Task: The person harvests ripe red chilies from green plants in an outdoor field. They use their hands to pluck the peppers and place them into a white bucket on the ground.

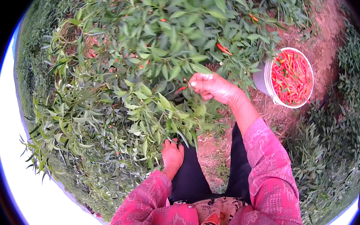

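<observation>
My right hand [211, 87] is raised over the chili pepper plants [158, 55], thumb and fingers pinched at the stem end of a red chili pepper [180, 90]. The pepper points left out of the fingertips; whether its stem is still joined to the plant cannot be made out. Down by my left knee, my left hand [172, 157] reaches into the leaves, its fingertips partly covered by foliage. A green chili pepper [183, 139] hangs beside those fingers. More ripe red chilies [224, 49] show among the leaves beyond my right hand.
A white plastic bucket [268, 75] heaped with red chilies [291, 78] stands tilted in view on the reddish soil path [324, 56], right of my right hand. Another row of plants [330, 137] runs along the right. My legs [191, 172] straddle straw-strewn ground.
</observation>
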{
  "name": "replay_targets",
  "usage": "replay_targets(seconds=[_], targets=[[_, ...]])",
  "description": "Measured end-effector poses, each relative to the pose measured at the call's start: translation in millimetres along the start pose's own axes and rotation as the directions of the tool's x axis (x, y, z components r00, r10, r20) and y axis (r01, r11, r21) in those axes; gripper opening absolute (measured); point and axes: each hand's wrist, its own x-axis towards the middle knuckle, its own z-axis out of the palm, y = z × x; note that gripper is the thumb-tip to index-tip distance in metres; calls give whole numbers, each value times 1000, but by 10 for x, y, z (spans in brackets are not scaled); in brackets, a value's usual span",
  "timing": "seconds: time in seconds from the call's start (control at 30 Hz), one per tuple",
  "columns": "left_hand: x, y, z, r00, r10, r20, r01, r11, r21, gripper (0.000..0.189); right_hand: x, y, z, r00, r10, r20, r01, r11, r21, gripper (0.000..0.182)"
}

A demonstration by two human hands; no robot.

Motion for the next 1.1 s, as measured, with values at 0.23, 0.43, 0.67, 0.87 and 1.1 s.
replay_targets(seconds=[0.23,0.43,0.67,0.87,1.1], targets=[[-13,-3,-54,1000,10,-4,-10,999,38,29,-787,-23,-58,901,-182,-395,228,971,74,16],[27,93,-85,998,21,51,-22,1000,18,29,-1265,19,-424,749,-261,-610,291,955,-52,16],[62,-3,-61,997,3,76,-13,991,136,29,-396,-521,-755,634,-633,-445,-110,496,-861,22],[42,-103,-67,996,-27,85,26,1000,17,28,359,-452,-766,698,-653,-294,-481,-123,-868,17],[30,-152,-147,998,-66,7,66,992,-103,25,421,-414,-1147,540,-631,-557,-735,-31,-677,26]])
